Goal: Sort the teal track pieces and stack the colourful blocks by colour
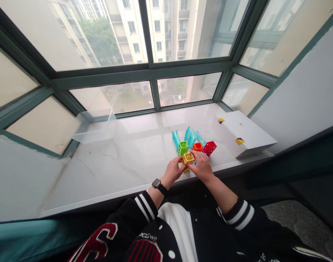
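We hold the yellow cube (188, 158) at the near edge of the surface (123, 156), left hand (173, 171) and right hand (201, 167) both with grip clamped on it. At 12 o'clock the green cube (183, 147), orange cube (197, 146) and red cube (209, 147) stand built, with blue curved pieces (189, 135) loose behind. There is open room at 9 o'clock, a clear bin (94, 125) at 10 and a white box (243, 133) at 2.
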